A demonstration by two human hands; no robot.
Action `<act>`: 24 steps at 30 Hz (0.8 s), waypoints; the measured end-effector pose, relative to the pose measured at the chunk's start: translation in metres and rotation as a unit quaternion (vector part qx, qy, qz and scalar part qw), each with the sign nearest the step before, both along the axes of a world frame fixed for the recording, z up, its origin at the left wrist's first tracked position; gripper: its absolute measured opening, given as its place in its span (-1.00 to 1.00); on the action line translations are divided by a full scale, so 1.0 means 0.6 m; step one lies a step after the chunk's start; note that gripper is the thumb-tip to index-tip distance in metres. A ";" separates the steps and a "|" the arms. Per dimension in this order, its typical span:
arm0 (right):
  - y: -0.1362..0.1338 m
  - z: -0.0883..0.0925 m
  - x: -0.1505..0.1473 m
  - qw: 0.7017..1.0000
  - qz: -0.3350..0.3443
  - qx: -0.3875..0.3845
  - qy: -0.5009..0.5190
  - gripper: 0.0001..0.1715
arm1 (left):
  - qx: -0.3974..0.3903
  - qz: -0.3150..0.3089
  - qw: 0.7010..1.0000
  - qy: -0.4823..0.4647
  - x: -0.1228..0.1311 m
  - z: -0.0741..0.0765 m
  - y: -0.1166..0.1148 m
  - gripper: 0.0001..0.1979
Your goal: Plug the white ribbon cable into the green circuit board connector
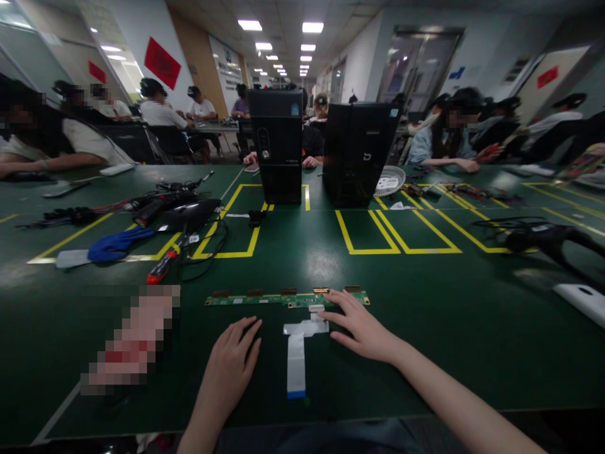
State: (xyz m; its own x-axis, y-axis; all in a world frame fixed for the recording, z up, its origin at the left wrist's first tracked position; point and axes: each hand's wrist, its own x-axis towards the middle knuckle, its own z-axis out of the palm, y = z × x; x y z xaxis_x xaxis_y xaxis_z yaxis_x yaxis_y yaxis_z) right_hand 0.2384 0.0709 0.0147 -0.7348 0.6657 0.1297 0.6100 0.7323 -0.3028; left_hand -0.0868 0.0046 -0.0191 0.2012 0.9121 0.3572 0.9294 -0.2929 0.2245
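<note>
A long, narrow green circuit board (255, 300) lies across the table in front of me. From a connector near its middle right, a white flat ribbon cable (296, 362) bends toward me and ends in a blue tip. My right hand (357, 321) reaches in from the right with its fingers spread, the fingertips at the board's right part and by the cable's connector. To the left of the cable, my left hand (234, 359) rests on the table with fingers stretched out, apart from board and cable.
Two black computer towers (278, 151) stand at the back. On the left lie a red-and-black screwdriver (162, 267), a blue glove (118, 244) and tangled black cables (165, 192). Black cables and a white-ended object (583, 302) are at right. Yellow tape (375, 252) marks the green table; people sit around.
</note>
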 end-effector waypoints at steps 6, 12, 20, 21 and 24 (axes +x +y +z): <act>-0.001 0.006 -0.004 0.999 0.005 -0.021 -0.024 -0.38 | -0.001 -0.001 1.000 -0.015 0.000 0.004 0.001 -0.64; -0.001 0.004 -0.004 0.999 0.007 -0.026 -0.020 -0.37 | 0.003 0.000 1.000 -0.024 0.001 0.006 0.001 -0.65; -0.017 0.015 0.025 0.998 0.005 -0.024 -0.065 -0.32 | 0.000 0.003 1.000 -0.024 0.004 0.010 -0.003 -0.65; -0.021 0.016 0.033 0.997 0.001 -0.029 -0.070 -0.30 | 0.000 0.003 1.000 -0.025 0.005 0.010 -0.003 -0.65; -0.035 0.015 0.067 0.996 -0.024 -0.035 -0.075 -0.24 | 0.000 0.000 1.000 -0.024 0.005 0.009 -0.004 -0.65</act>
